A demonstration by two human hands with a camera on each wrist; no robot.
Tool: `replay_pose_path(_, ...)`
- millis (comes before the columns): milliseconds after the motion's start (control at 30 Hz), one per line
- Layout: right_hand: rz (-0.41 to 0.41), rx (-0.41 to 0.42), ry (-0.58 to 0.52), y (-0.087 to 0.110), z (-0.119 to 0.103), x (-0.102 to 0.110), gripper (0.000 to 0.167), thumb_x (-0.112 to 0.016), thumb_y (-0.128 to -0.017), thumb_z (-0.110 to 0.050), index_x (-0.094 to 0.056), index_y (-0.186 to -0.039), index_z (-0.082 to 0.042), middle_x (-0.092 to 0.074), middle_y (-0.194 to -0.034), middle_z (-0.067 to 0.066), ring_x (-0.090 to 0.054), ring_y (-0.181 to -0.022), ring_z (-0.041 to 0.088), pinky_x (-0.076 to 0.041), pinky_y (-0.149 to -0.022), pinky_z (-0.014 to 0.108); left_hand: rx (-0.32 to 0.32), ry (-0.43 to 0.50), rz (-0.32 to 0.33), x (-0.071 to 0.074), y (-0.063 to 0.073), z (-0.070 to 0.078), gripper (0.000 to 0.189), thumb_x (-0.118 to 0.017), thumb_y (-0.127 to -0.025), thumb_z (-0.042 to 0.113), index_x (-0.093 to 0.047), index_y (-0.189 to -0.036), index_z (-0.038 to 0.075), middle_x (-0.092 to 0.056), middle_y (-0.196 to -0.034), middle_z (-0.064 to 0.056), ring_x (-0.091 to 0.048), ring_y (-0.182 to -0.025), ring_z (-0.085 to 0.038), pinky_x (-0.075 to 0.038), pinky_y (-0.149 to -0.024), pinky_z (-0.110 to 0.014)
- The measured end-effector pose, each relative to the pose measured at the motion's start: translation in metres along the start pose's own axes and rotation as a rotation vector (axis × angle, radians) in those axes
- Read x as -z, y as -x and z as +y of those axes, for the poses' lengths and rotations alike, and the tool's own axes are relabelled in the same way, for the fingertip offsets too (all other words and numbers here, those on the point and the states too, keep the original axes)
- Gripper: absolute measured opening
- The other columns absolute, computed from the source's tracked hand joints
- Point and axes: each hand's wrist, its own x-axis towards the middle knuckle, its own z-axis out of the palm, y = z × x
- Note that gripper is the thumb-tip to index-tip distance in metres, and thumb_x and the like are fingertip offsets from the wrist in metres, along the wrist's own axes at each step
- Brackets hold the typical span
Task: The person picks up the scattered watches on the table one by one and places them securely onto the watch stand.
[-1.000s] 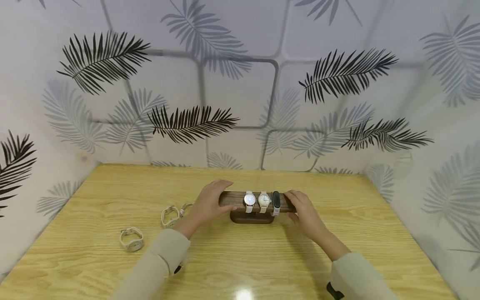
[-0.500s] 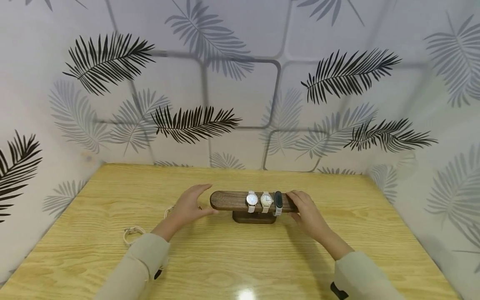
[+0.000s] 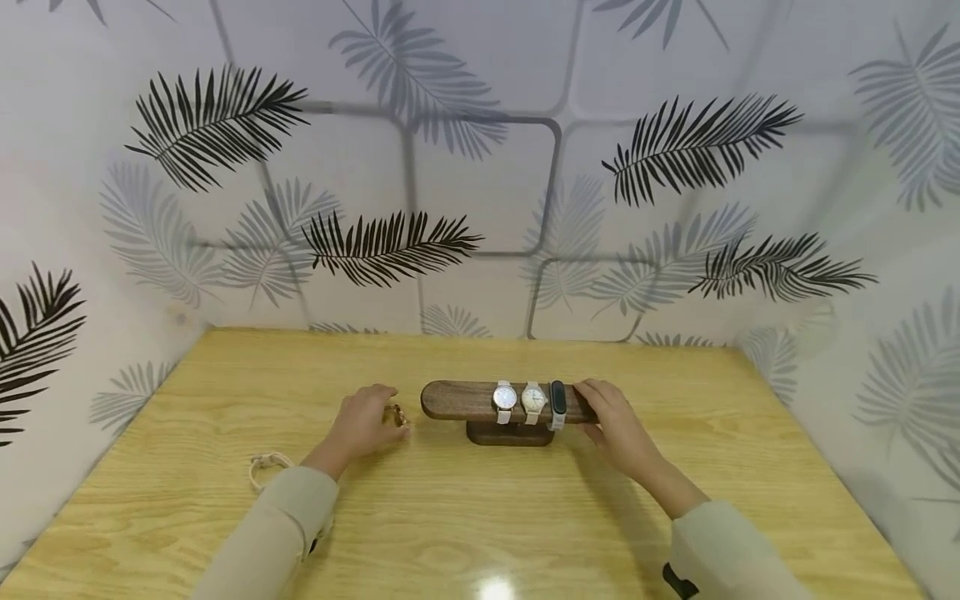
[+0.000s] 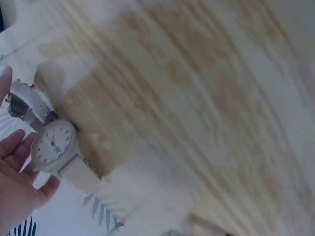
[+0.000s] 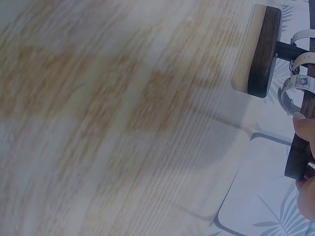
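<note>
My left hand (image 3: 363, 423) is at the left of the watch stand, its thumb and fingers spread around a watch with a rose-gold case (image 3: 400, 415). In the left wrist view, fingertips lie close to this watch (image 4: 22, 104), and a second watch with a white numbered dial (image 4: 55, 142) and cream strap is beside it, in front of the hand. My right hand (image 3: 613, 425) grips the right end of the dark wooden watch stand (image 3: 457, 402). Two white-strapped watches (image 3: 505, 398) and a fitness band with a black screen (image 3: 558, 398) sit around its bar.
Another pale-strapped watch (image 3: 268, 465) lies on the wooden table (image 3: 450, 508) at the left, partly hidden by the left sleeve. A leaf-patterned wall covering (image 3: 517, 192) rises behind the table and along both sides.
My left hand has let go of the stand's left end and moved left, to the watches on the table; its thumb and fingers have drawn closer together. My right hand has kept its grip.
</note>
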Motion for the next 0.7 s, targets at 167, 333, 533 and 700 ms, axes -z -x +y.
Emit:
replay_pose_path(167, -0.013, -0.013, 0.006, 0.0001, 0.0016, 0.0002, 0.056, -0.074, -0.074, 0.003, -0.051, -0.125, 0.008, -0.053, -0.121, 0.022, -0.049, -0.115, 0.038, -0.043, -0.098, 0.050, 0.048, -0.043, -0.015, -0.0049, -0.0025, 0.0003, 0.051, -0.074, -0.078, 0.036, -0.062, -0.112, 0.001, -0.061, -0.112, -0.017, -0.054, -0.107, -0.037, -0.041, -0.090, -0.059)
replay_pose_path(333, -0.022, -0.028, -0.002, 0.0008, -0.0002, 0.0011, 0.056, -0.074, -0.074, 0.003, -0.050, -0.126, 0.007, -0.052, -0.122, 0.022, -0.048, -0.116, 0.039, -0.043, -0.098, 0.050, 0.044, -0.041, -0.019, -0.0070, -0.0032, 0.0022, 0.033, -0.073, -0.080, 0.032, -0.065, -0.098, 0.006, -0.063, -0.100, -0.011, -0.057, -0.100, -0.033, -0.043, -0.086, -0.057)
replay_pose_path(533, -0.015, -0.033, -0.009, 0.0003, -0.0027, 0.0028, 0.056, -0.074, -0.074, 0.003, -0.051, -0.125, 0.007, -0.053, -0.121, 0.022, -0.049, -0.115, 0.038, -0.043, -0.097, 0.049, 0.024, -0.031, -0.028, -0.0041, -0.0016, 0.0071, 0.034, -0.072, -0.081, 0.027, -0.064, -0.104, 0.004, -0.063, -0.106, -0.013, -0.056, -0.103, -0.035, -0.042, -0.088, -0.059)
replay_pose_path(700, -0.014, -0.033, -0.009, 0.0004, -0.0029, 0.0028, 0.056, -0.074, -0.074, 0.003, -0.051, -0.125, 0.007, -0.053, -0.120, 0.022, -0.049, -0.115, 0.039, -0.043, -0.098, 0.049, 0.007, 0.013, -0.031, -0.0050, -0.0001, 0.0074, 0.041, -0.071, -0.082, 0.024, -0.060, -0.114, 0.000, -0.060, -0.115, -0.017, -0.053, -0.109, -0.037, -0.042, -0.091, -0.058)
